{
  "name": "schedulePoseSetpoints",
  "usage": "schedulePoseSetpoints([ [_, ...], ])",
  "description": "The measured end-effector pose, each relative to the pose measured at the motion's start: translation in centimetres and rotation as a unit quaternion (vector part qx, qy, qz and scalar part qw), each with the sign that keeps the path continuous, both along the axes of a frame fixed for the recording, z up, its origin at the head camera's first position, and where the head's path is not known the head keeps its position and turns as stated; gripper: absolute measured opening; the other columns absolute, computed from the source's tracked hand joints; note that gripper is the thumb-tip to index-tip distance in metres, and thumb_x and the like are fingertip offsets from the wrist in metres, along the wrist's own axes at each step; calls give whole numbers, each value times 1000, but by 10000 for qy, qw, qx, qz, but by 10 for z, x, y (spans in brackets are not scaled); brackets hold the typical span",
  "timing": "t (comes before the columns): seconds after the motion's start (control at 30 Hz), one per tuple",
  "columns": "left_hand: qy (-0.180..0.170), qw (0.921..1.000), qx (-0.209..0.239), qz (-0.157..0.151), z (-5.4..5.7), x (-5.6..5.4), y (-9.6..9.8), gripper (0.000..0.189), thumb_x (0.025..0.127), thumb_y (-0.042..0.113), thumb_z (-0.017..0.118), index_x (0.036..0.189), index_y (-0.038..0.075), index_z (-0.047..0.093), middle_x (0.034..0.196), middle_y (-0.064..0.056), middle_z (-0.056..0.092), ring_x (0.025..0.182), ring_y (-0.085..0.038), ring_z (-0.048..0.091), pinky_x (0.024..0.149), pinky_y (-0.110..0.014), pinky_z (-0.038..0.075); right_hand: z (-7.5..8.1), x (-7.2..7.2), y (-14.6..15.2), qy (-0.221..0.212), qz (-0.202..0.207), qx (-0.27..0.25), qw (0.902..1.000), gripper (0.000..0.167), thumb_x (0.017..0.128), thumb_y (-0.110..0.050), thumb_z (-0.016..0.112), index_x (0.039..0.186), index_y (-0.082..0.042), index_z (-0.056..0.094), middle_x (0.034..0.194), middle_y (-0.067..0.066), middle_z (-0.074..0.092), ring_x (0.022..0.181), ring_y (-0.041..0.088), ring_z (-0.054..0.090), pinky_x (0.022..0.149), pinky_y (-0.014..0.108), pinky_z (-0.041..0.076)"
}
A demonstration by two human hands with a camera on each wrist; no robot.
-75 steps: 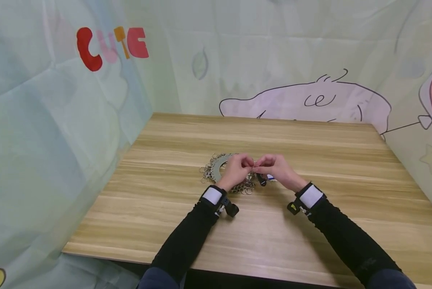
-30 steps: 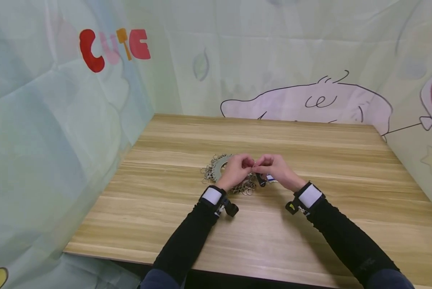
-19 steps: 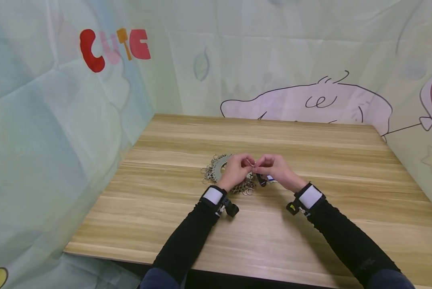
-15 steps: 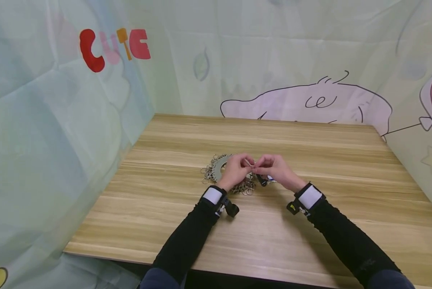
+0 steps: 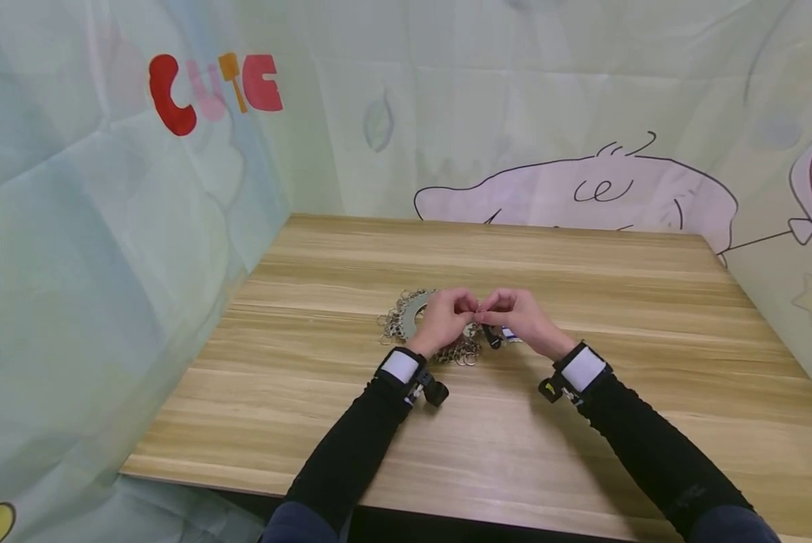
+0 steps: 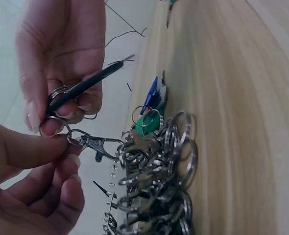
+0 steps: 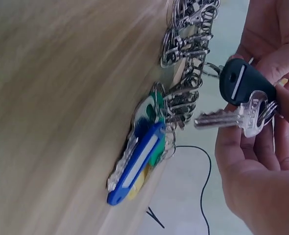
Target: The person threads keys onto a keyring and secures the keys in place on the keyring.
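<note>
My left hand (image 5: pixel 441 323) pinches a small split ring (image 6: pixel 56 126), which links to a silver clasp (image 6: pixel 99 145) on a grey ring-shaped holder (image 5: pixel 406 320) fringed with many clasps and split rings. Facing it, my right hand (image 5: pixel 519 323) holds a silver key (image 7: pixel 222 118) and a black key tag (image 7: pixel 235 81) by the rings between its fingertips. Both hands' fingertips meet around the split ring. How the ring's ends sit is hidden by the fingers. Beside the holder, a key with a blue tag (image 7: pixel 137 161) hangs close to a green tag (image 7: pixel 157 147).
The holder lies on a wood-grain table (image 5: pixel 351 422), near its middle. A yellow tag (image 7: pixel 139 182) shows behind the blue one. Printed cloth (image 5: pixel 351 113) hangs behind the table and along its left side.
Both hands stay in nearly the same spot, fingertips together. The fingers shift slightly; a thin pale piece seen between them half a second ago no longer shows in the head view.
</note>
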State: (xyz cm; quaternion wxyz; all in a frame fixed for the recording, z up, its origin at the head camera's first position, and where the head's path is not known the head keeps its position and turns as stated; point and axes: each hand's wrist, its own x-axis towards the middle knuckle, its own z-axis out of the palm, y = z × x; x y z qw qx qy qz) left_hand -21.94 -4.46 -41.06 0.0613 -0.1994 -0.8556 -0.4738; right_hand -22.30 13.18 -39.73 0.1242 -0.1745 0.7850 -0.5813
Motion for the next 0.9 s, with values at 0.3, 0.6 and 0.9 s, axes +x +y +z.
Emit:
schedulePoseSetpoints([
  [0.3,-179,9998,6,-110,3,1,-1,7,86,-2,64,91,2,67,86,-13,70,77,-17,64,71,-20,50,1,-1,2,-140,41,-55,9999,19,88,-10,68,99,4,63,82,-9,71,74,7,63,68,24,52],
  [0.6,-504,9981,323,164,0,0,0,8,84,-2,65,89,3,67,83,-13,71,71,-13,62,65,-19,47,-2,0,3,101,72,-31,9999,19,87,-8,69,99,6,65,89,-1,73,81,7,65,71,26,53],
  [0.9,-529,9981,258,204,4,2,1,6,87,5,67,92,3,66,86,-13,70,77,-18,63,69,-20,47,0,-4,7,-214,8,-11,9998,22,88,-9,67,102,8,62,87,-3,69,70,8,60,65,24,52],
])
